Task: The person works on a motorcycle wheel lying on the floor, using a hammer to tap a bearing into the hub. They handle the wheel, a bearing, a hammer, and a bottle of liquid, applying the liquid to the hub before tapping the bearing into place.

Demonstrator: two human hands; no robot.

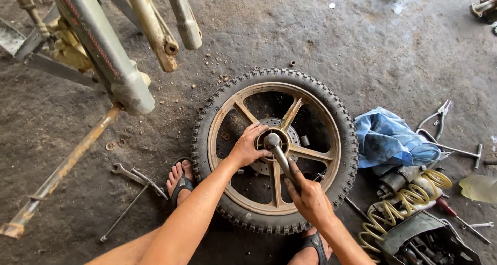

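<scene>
**gearhead_02:** So where's this person at? The wheel (274,150) lies flat on the dirt floor, centre of the frame, a sandalled foot (180,181) tucked against its left edge.

**mudflap:** Looks like hub work to me. The left hand (247,147) is spread over the hub (273,141), fingers curled loosely on it, steadying. The right hand (308,196) is wrapped tight round the handle of a ratchet wrench (282,160), whose head sits right on the middle of the hub.

**gearhead_02:** Loosening or tightening?

**mudflap:** Can't tell from one shot. My guess is the axle nut. Next move would want a firm swing of the handle while the other hand and foot keep the wheel from spinning.

**gearhead_02:** Other stuff around?

**mudflap:** Blue cloth (391,139) just right of the tyre, a yellow coiled hose (409,200) lower right, pliers (439,116) above that, a spanner (133,175) lower left. The bike's forks (155,27) hang upper left.
</scene>
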